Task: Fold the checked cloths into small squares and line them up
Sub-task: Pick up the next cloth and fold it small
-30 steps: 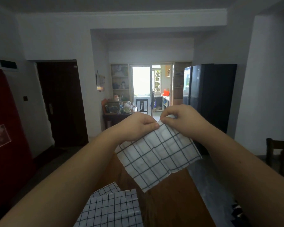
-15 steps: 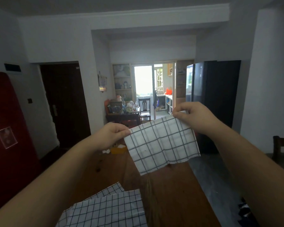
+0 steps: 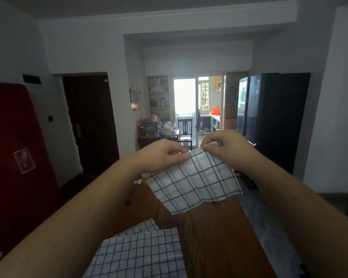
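Half a second back my hands were spread wide with the cloth stretched flat; now they've swung together again. My left hand (image 3: 161,155) pinches one top corner of the big-check cloth (image 3: 193,183), and my right hand (image 3: 227,149), at about 1 o'clock from it, pinches the other, fingertips nearly touching. The cloth hangs above the wooden table (image 3: 219,237) (not resting on it). Looks like I'm mid-fold, halving it. Next I'd match the corners squarely, then lay it down in line with the finer-check cloths (image 3: 141,255) at 6 o'clock.
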The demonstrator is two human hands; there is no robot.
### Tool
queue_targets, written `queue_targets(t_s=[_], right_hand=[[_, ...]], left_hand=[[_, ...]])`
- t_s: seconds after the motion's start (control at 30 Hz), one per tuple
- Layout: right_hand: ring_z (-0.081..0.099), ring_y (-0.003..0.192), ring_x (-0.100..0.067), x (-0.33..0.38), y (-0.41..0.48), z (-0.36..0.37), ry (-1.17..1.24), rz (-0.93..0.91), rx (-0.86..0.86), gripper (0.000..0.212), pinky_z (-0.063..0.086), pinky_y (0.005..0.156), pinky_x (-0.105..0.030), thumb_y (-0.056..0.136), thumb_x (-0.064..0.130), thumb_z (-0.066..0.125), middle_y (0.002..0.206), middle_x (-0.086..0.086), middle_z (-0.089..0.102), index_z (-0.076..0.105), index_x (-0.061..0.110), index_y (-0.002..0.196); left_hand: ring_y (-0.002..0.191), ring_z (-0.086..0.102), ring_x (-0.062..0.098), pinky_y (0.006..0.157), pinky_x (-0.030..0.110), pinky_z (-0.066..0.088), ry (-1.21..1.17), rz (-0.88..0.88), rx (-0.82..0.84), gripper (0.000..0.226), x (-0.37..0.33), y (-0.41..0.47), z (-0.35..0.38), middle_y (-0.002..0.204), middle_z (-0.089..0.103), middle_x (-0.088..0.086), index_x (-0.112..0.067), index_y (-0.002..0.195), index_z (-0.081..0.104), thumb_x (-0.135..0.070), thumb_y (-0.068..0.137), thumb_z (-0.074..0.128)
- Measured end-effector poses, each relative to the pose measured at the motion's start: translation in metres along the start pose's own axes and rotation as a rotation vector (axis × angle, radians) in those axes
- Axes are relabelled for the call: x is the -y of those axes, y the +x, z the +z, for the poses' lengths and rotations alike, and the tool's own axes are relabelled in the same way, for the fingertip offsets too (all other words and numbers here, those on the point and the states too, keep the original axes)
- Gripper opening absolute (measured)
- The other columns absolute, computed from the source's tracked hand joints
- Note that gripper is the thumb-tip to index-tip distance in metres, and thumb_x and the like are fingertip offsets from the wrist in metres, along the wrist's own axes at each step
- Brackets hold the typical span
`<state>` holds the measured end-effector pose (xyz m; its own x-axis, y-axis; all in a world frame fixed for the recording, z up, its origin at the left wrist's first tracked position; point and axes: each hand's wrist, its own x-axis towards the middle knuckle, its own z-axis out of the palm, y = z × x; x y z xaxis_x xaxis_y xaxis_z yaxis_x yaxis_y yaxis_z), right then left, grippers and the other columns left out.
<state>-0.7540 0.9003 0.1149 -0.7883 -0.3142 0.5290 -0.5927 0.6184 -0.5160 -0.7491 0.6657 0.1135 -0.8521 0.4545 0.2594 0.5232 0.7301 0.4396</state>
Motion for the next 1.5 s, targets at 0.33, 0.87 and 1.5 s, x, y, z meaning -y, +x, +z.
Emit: queue_targets(t_s=[0.33,0.87,1.5], right_hand=[[0.069,0.07,-0.007,0.0,-0.015,-0.012,0.207,0.066,-0.095,0.008,0.054,0.065,-0.015,0.093,0.013,0.068,0.083,-0.007,0.074,0.075,0.009,0.092],[0.064,0.119,-0.014,-0.061,-0.042,0.047,1.234,0.586,0.108,0.074,0.037,0.113,-0.056,0.104,0.059,0.02,0.119,0.008,0.073,0.058,0.003,0.133],[0.072,0.099,-0.036,-0.044,-0.042,0.035,0.852,0.32,-0.111,0.021,0.061,0.083,-0.044,0.099,0.008,0.056,0.104,-0.017,0.075,0.071,0.011,0.115]], left_hand=[[0.066,0.057,-0.001,0.069,0.029,0.049,-0.007,-0.01,-0.071,0.032,0.009,-0.001,0.013,0.07,0.064,-0.01,-0.033,0.072,0.069,-0.035,0.102,0.059],[0.1,0.075,0.032,0.083,0.041,0.061,-0.795,-0.214,-0.367,0.031,0.001,-0.018,0.008,0.105,0.077,0.014,-0.007,0.113,0.073,-0.027,0.106,0.051],[0.107,0.073,0.029,0.082,0.036,0.063,-0.736,-0.279,-0.096,0.023,0.018,-0.043,0.002,0.109,0.078,0.01,-0.01,0.118,0.069,-0.009,0.103,0.052]])
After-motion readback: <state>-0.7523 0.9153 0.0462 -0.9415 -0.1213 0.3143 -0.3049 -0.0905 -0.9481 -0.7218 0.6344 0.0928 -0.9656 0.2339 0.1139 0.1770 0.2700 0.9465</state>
